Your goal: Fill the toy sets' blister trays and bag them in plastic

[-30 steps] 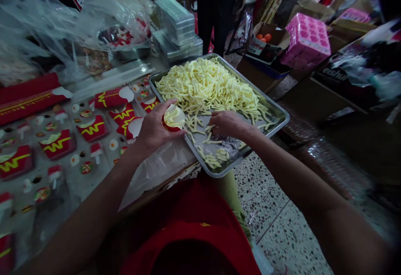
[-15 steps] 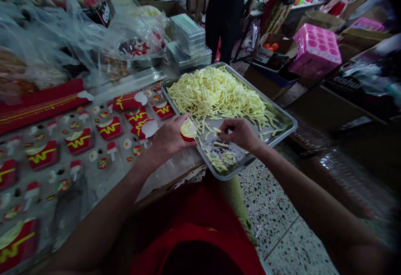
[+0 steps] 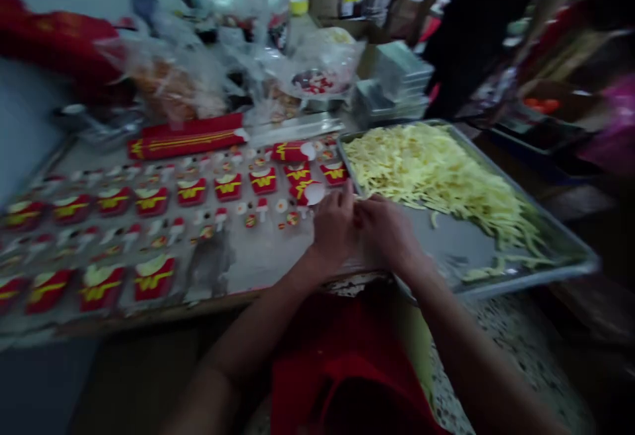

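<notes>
My left hand (image 3: 331, 227) is closed at the table's front edge, left of the metal tray. Its fingers wrap round the small red fries carton seen in it half a second ago, which is now almost wholly hidden. My right hand (image 3: 391, 233) meets it there, fingers bent together at the carton's top; what they pinch is hidden and blurred. The metal tray (image 3: 538, 284) bears a big heap of pale yellow toy-like fries (image 3: 421, 164), with a few strays near its front. Loose red cartons (image 3: 303, 190) with yellow marks lie just beyond my left hand.
Rows of filled red cartons (image 3: 155, 277) sit in clear plastic trays on the table (image 3: 278, 256), among small food-shaped pieces. A long red stack of cartons (image 3: 188, 136), plastic bags (image 3: 169, 84) and stacked clear boxes (image 3: 401, 78) line the back. A person in dark clothing (image 3: 466, 38) stands beyond.
My view has swung left. My right hand has left the fries at the tray's front and come against my left hand. Fewer stray fries lie in the tray's near corner.
</notes>
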{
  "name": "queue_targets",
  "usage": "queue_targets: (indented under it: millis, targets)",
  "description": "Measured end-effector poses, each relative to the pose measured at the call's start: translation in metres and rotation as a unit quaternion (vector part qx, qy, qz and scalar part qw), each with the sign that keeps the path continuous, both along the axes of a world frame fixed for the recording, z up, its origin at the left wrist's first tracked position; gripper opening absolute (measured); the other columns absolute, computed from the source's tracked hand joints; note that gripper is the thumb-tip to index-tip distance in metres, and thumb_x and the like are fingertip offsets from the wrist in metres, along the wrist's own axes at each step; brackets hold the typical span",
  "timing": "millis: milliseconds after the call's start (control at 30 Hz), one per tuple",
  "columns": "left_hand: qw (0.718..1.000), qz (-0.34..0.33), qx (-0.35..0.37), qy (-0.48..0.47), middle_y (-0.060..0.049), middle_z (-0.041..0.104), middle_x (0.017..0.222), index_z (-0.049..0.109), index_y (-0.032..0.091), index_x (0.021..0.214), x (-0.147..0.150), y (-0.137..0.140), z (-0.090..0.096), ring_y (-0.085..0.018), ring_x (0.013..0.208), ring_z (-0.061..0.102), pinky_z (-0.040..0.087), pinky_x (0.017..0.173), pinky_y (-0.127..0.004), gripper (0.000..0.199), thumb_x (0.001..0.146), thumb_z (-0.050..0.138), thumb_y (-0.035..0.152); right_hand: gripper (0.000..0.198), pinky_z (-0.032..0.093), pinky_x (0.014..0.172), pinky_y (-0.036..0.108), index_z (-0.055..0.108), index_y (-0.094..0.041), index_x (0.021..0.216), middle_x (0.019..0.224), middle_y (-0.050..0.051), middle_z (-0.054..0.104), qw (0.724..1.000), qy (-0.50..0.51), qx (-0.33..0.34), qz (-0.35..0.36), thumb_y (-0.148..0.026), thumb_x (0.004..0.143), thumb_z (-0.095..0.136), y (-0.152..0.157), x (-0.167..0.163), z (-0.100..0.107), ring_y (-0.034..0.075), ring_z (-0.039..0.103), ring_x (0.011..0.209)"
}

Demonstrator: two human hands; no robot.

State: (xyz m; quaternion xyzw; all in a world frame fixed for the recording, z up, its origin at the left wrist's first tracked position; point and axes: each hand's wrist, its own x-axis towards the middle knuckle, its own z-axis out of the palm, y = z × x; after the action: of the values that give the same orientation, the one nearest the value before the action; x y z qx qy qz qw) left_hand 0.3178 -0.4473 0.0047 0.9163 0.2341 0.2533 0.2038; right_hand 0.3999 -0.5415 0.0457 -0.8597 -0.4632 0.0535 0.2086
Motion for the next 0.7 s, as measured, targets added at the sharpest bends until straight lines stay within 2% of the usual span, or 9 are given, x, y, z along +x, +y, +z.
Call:
queue_targets:
  millis: [67,133,200,300,400,500,567,633,700]
  targets:
    - [1.0,0.009,0.002,-0.014,-0.016,0.063,0.116,0.036,0.019,0.156,-0.019,0.01,-0.002,-0.031,0.106,0.06,0.051,0.091,-0.044,0.074,0.089,0.064,0.027,0.022,0.044,0.064,0.032,0.074,-0.019,0.079,0.076,0.007,0.069,0.994,0.097,0.047,0.003,-0.023,0.089,0.055,0.016,-0.004,-0.004,0.021,0.062,0.068]
    - [0.999,0.033,0.005,-0.03,-0.017,0.061,0.117,0.035,0.018,0.156,-0.046,0.024,-0.004,-0.032,0.107,0.059,0.051,0.092,-0.045,0.078,0.087,0.067,0.031,0.022,0.047,0.065,0.033,0.073,-0.021,0.072,0.071,0.005,0.065,0.984,0.142,0.085,0.064,-0.028,0.087,0.058,0.035,-0.018,-0.005,0.022,0.061,0.069]
    - [0.996,0.07,-0.002,-0.047,-0.017,0.06,0.119,0.033,0.018,0.157,-0.08,0.039,-0.006,-0.032,0.11,0.058,0.05,0.095,-0.045,0.078,0.088,0.066,0.033,0.026,0.05,0.074,0.038,0.074,-0.022,0.07,0.08,0.009,0.065,0.98,0.109,0.101,0.135,-0.032,0.088,0.059,0.053,-0.043,-0.004,0.026,0.063,0.08]
    - [0.986,0.143,-0.046,-0.07,-0.016,0.059,0.121,0.031,0.023,0.158,-0.139,0.059,-0.005,-0.031,0.112,0.06,0.052,0.097,-0.045,0.083,0.086,0.071,0.035,0.023,0.051,0.085,0.043,0.08,-0.026,0.092,0.107,0.014,0.065,0.967,0.133,0.096,0.194,-0.038,0.091,0.061,0.073,-0.093,-0.006,0.029,0.062,0.101]
    - [0.975,0.191,-0.095,-0.063,-0.016,0.057,0.13,0.031,0.026,0.158,-0.2,0.074,-0.003,-0.033,0.122,0.058,0.051,0.102,-0.047,0.098,0.075,0.082,0.032,0.027,0.054,0.074,0.036,0.076,-0.024,0.106,0.101,0.01,0.07,0.907,0.35,0.075,0.222,-0.041,0.089,0.064,0.099,-0.136,-0.021,0.024,0.066,0.089]
    - [0.973,0.193,-0.125,-0.014,-0.015,0.056,0.139,0.027,0.03,0.16,-0.259,0.088,0.0,-0.035,0.132,0.054,0.048,0.109,-0.051,0.109,0.069,0.087,0.031,0.024,0.05,0.066,0.03,0.073,-0.019,0.097,0.081,0.003,0.072,0.849,0.469,0.044,0.239,-0.038,0.086,0.066,0.136,-0.161,-0.035,0.019,0.064,0.072]
    - [0.976,0.19,-0.107,0.017,-0.016,0.053,0.148,0.027,0.029,0.16,-0.292,0.099,0.0,-0.036,0.139,0.05,0.044,0.114,-0.053,0.11,0.069,0.088,0.035,0.017,0.047,0.064,0.027,0.075,-0.017,0.092,0.077,0.003,0.072,0.873,0.409,0.0,0.267,-0.03,0.085,0.066,0.162,-0.169,-0.036,0.017,0.063,0.069]
    - [0.981,0.175,-0.069,0.042,-0.017,0.045,0.157,0.029,0.027,0.159,-0.315,0.111,-0.003,-0.036,0.147,0.041,0.038,0.12,-0.055,0.107,0.07,0.087,0.043,0.014,0.044,0.064,0.027,0.077,-0.016,0.09,0.077,0.004,0.073,0.913,0.269,-0.058,0.301,-0.021,0.084,0.065,0.185,-0.174,-0.03,0.017,0.064,0.071]
    - [0.988,0.135,-0.043,0.065,-0.017,0.04,0.162,0.031,0.025,0.159,-0.326,0.124,-0.012,-0.035,0.152,0.034,0.033,0.124,-0.055,0.102,0.075,0.083,0.049,0.018,0.045,0.069,0.027,0.078,-0.018,0.096,0.088,0.007,0.076,0.924,0.136,-0.122,0.335,-0.017,0.084,0.065,0.2,-0.178,-0.023,0.019,0.067,0.08]
